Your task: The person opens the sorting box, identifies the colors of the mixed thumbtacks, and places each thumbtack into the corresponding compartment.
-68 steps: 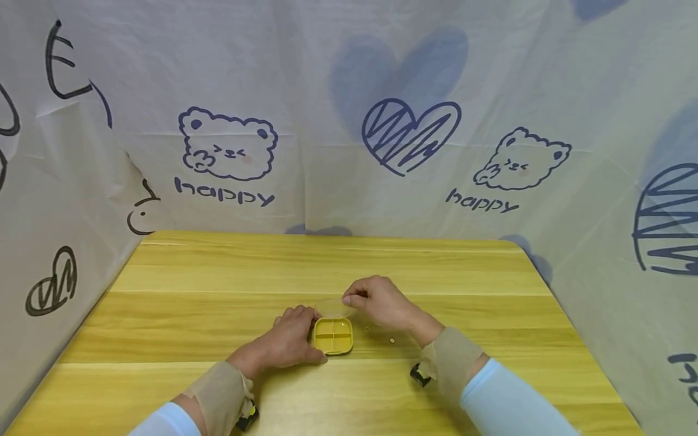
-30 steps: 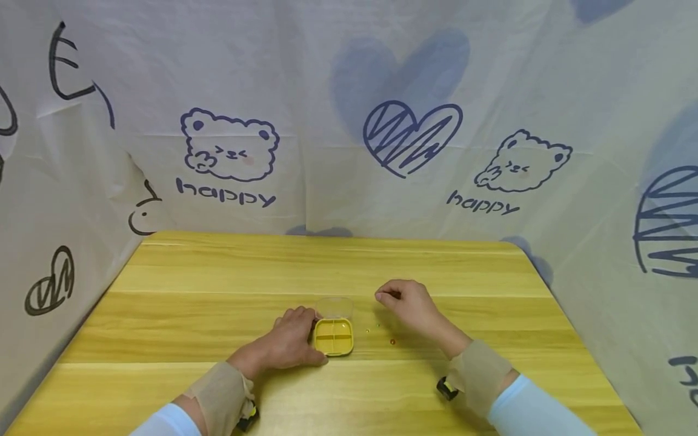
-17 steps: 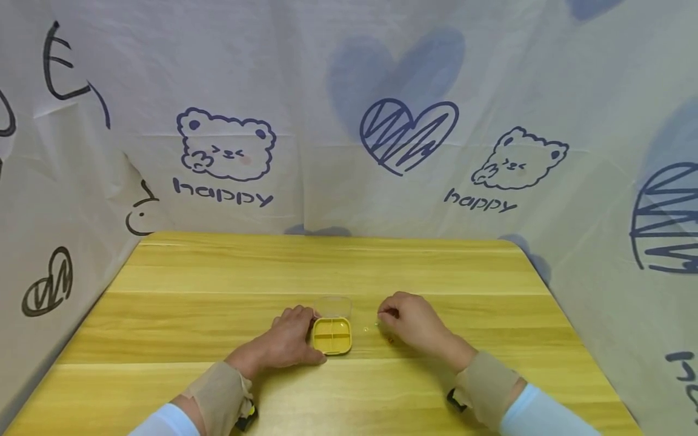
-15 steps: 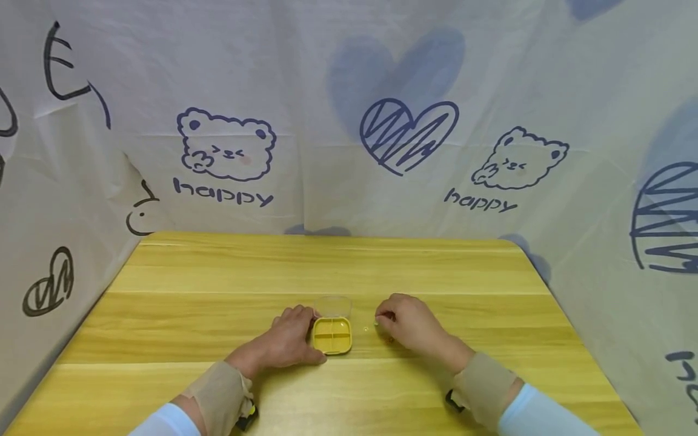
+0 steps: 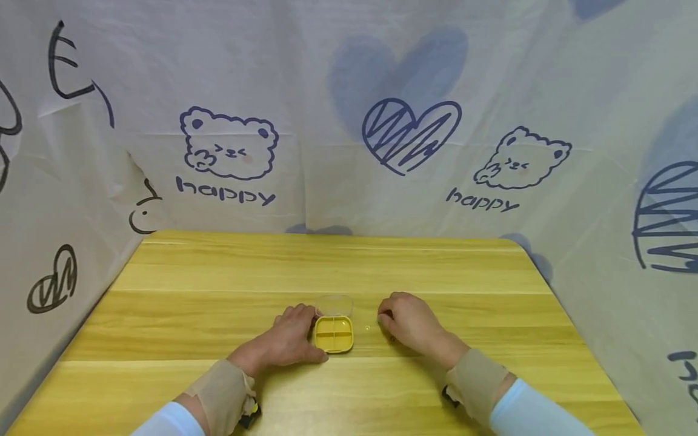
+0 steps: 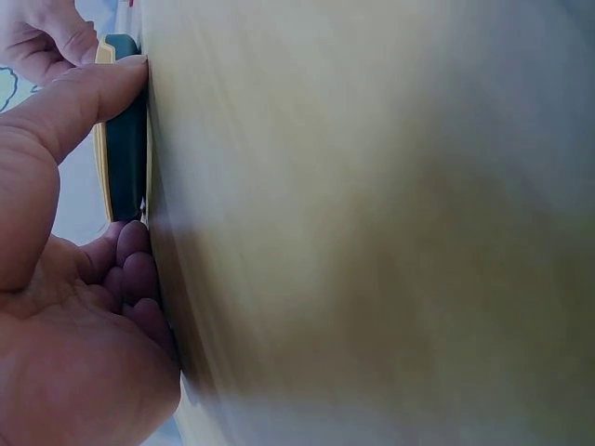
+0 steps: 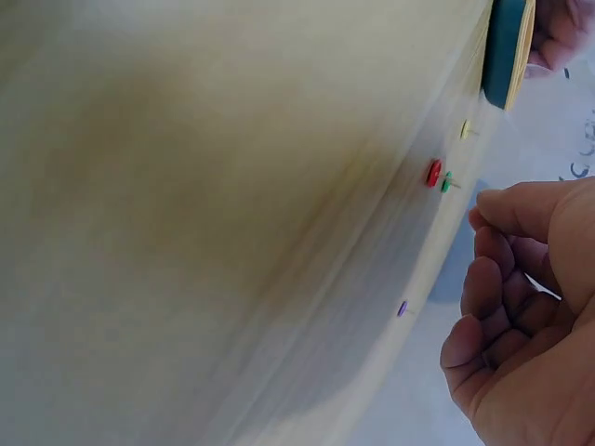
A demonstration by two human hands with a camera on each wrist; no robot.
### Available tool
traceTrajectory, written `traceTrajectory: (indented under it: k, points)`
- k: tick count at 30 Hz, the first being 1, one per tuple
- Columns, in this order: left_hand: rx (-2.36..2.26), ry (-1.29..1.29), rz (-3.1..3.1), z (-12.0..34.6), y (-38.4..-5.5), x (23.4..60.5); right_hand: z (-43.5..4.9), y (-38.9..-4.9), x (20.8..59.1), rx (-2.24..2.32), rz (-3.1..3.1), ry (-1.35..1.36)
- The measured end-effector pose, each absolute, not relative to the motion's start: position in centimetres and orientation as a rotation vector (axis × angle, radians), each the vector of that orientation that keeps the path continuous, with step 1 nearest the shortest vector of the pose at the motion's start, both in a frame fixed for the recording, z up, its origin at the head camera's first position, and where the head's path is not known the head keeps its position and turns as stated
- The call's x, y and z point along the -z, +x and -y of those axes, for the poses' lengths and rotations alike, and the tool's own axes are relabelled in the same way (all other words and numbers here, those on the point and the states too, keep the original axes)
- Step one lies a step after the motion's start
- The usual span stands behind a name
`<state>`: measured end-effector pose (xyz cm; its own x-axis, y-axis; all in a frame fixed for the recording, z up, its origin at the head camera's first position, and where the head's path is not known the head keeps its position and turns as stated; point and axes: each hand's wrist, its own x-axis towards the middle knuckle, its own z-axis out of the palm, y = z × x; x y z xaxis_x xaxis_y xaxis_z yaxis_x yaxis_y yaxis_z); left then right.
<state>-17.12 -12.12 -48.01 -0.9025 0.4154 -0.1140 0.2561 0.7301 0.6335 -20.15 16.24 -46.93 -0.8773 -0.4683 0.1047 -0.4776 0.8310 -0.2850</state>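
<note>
A small pill box (image 5: 334, 334) with a yellow four-compartment tray and dark green base lies on the table, its clear lid (image 5: 334, 300) tipped back. My left hand (image 5: 286, 342) holds the box from the left, thumb (image 6: 121, 79) along the near side and fingers at the far end. My right hand (image 5: 411, 325) hovers right of the box, fingers curled, thumb and index tips together with nothing visible between them. Close to these tips is a green stud (image 7: 448, 182) with a thin pin, beside a red stud (image 7: 434, 173).
Between box and right hand lies a yellow stud (image 7: 465, 130). A purple stud (image 7: 403, 308) lies apart from the others, nearer the curled fingers. The wooden table (image 5: 218, 260) ends at a printed white cloth (image 5: 316, 91) behind and at both sides.
My right hand has moved from the lid's right edge rightward, then down among the studs, now covering some of them in the head view. My left hand keeps its hold on the pill box.
</note>
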Motion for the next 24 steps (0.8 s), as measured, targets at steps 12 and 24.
traceTrajectory:
  k: [12, 24]
  points:
    - [-0.930, 0.528, -2.672, 12.05, -17.02, 47.88, -16.30, -20.14, 47.47, -0.481, 2.997, 0.770]
    - [-0.927, 0.527, -2.673, 12.09, -17.00, 47.63, -16.26, -20.14, 47.20, -0.508, 2.973, 0.723]
